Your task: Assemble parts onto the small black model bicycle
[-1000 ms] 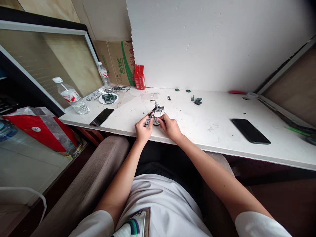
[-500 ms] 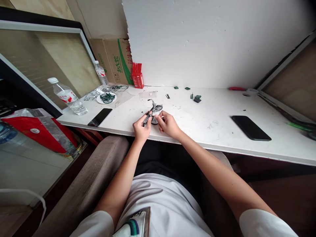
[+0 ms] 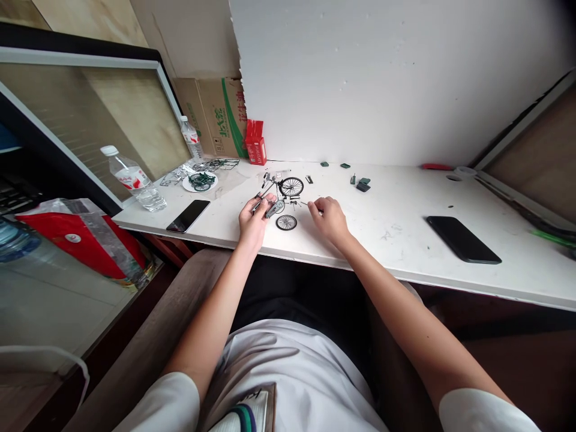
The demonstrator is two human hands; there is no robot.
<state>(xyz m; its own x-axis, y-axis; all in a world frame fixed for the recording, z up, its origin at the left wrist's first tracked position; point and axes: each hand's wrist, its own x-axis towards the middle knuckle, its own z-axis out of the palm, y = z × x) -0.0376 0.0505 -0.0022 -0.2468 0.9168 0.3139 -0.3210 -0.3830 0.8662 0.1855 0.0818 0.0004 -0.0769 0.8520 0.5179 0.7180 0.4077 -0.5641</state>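
Note:
My left hand (image 3: 252,221) is closed around a miniature model bicycle (image 3: 281,191), raised at a tilt over the table. One spoked wheel (image 3: 291,186) shows on its far side. A grey elongated part (image 3: 275,209) shows beside my fingers; whether it is fixed to the bicycle I cannot tell. Just below lies a loose spoked wheel (image 3: 286,222) on the tabletop. Several tiny dark parts (image 3: 294,201) are between my hands. My right hand (image 3: 330,217), apart from the bicycle, pinches a thin dark rod-like tool (image 3: 305,204) pointing left; its kind is unclear.
On the white table (image 3: 382,198) lie a black phone (image 3: 463,239) at right and another phone (image 3: 188,215) at left. Small dark green pieces (image 3: 363,184) sit farther back. A plate with green parts (image 3: 201,181), a water bottle (image 3: 134,180) and a red box (image 3: 256,142) stand left.
My right hand has moved right, away from the bicycle. In my left hand the bicycle has turned, and a loose wheel now shows on the table. The view has shifted slightly.

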